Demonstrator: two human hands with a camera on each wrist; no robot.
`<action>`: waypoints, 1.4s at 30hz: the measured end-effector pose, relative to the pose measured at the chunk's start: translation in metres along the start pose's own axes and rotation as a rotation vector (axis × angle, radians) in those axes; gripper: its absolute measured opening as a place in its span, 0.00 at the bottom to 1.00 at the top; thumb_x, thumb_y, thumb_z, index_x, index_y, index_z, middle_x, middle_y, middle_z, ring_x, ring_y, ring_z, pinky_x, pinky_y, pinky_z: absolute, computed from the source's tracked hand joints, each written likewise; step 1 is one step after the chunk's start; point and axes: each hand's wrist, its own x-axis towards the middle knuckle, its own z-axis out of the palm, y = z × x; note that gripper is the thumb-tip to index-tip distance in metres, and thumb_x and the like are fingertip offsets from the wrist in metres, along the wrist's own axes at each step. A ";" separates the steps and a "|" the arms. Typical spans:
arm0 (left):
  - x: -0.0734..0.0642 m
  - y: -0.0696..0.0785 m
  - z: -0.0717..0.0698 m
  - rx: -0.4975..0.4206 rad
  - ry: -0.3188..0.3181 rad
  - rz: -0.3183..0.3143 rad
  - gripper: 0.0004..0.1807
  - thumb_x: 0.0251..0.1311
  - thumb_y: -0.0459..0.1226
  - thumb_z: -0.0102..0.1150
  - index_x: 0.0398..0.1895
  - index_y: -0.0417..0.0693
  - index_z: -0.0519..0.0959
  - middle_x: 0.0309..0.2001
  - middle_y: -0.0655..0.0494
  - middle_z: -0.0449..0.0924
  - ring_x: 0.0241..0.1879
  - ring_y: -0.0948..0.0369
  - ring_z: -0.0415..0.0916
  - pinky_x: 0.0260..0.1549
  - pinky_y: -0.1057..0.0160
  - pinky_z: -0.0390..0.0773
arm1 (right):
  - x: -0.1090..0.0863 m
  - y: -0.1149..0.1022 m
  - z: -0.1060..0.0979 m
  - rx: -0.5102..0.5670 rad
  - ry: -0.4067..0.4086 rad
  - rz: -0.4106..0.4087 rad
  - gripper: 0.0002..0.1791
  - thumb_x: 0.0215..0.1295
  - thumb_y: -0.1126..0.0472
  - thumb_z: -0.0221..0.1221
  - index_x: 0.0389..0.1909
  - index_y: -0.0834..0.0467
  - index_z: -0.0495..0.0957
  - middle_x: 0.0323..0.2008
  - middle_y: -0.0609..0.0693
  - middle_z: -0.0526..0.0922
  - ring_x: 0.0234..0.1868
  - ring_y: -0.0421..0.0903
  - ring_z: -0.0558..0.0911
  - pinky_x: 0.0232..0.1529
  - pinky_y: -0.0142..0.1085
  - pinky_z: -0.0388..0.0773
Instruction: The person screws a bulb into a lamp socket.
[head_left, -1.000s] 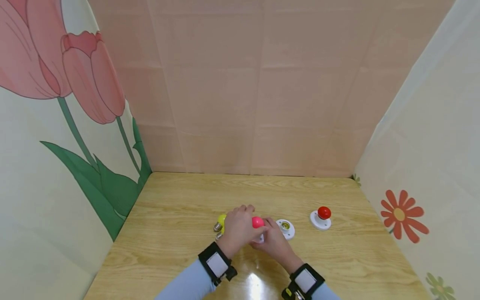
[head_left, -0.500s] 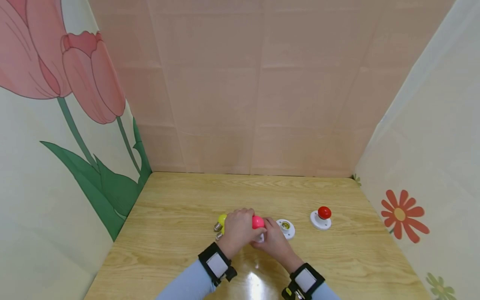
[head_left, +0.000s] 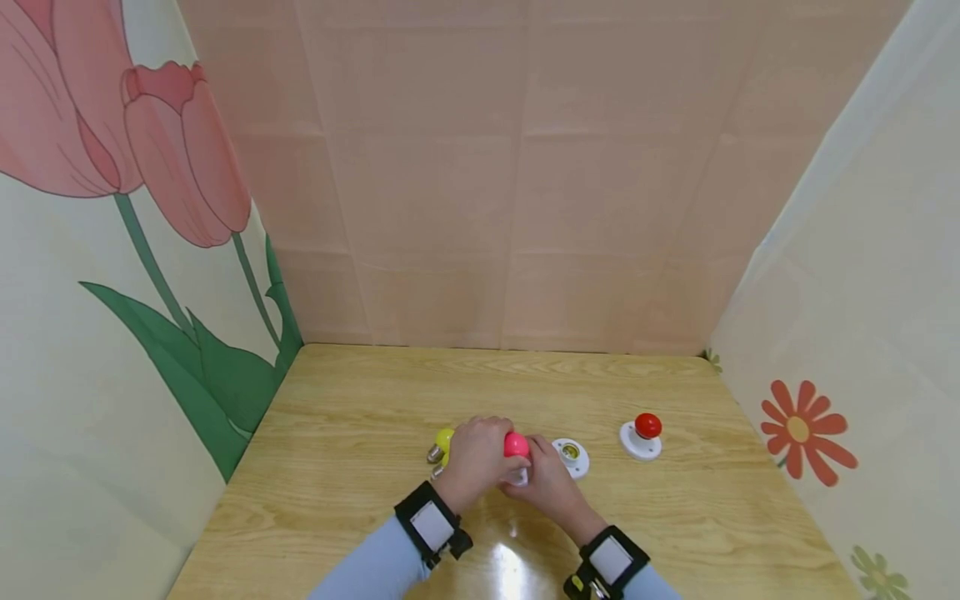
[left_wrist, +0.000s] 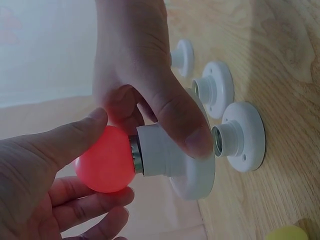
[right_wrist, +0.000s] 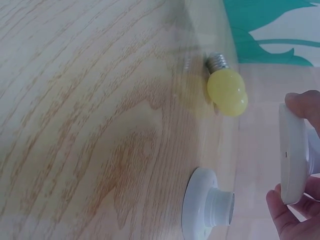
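My left hand [head_left: 480,458] holds a pink-red light bulb [left_wrist: 106,160] between thumb and fingers. The bulb's metal screw end sits partly in the mouth of a white lamp holder [left_wrist: 191,172], with some thread still showing. My right hand [head_left: 551,479] grips that lamp holder by its round base, thumb on one side and fingers on the other. In the right wrist view, the held lamp holder's flat underside [right_wrist: 292,155] shows at the right, raised off the table. Most of my left fingers are hidden behind the hand in the head view.
Yellow bulbs [right_wrist: 227,92] lie on the wooden table [head_left: 360,392], left of my hands. A white lamp holder with an open socket [head_left: 572,456] stands to the right. Farther right, a red bulb [head_left: 648,426] sits upright in another holder. More holders [left_wrist: 245,136] stand nearby.
My left fingers have shifted around the bulb and drawn closer together, and the hand sits slightly lower. The right hand and the lamp holder have stayed nearly still.
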 end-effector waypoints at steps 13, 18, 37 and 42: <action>-0.001 0.002 0.001 0.003 -0.010 -0.022 0.35 0.47 0.70 0.59 0.43 0.52 0.82 0.36 0.59 0.83 0.31 0.62 0.77 0.26 0.66 0.73 | -0.001 -0.001 -0.001 0.011 0.005 -0.013 0.36 0.41 0.52 0.76 0.52 0.61 0.77 0.46 0.49 0.78 0.46 0.44 0.78 0.51 0.44 0.78; -0.001 0.004 0.002 0.018 -0.022 -0.065 0.41 0.47 0.74 0.52 0.46 0.51 0.80 0.37 0.57 0.82 0.32 0.61 0.77 0.27 0.65 0.74 | -0.002 -0.001 0.000 0.025 -0.013 0.018 0.33 0.42 0.50 0.76 0.51 0.57 0.78 0.47 0.49 0.78 0.48 0.44 0.78 0.51 0.43 0.78; -0.002 0.003 0.004 0.087 0.005 -0.010 0.32 0.48 0.69 0.59 0.36 0.50 0.80 0.24 0.60 0.78 0.22 0.64 0.71 0.19 0.69 0.67 | -0.003 -0.002 0.000 -0.012 -0.016 0.043 0.38 0.42 0.48 0.75 0.54 0.61 0.76 0.47 0.50 0.78 0.47 0.44 0.78 0.51 0.42 0.78; -0.001 0.002 0.002 0.076 -0.009 0.026 0.30 0.49 0.67 0.60 0.38 0.51 0.80 0.27 0.60 0.81 0.24 0.65 0.73 0.21 0.70 0.69 | -0.003 -0.003 0.000 0.004 -0.012 0.037 0.39 0.41 0.49 0.76 0.54 0.62 0.76 0.47 0.50 0.78 0.47 0.44 0.78 0.52 0.42 0.78</action>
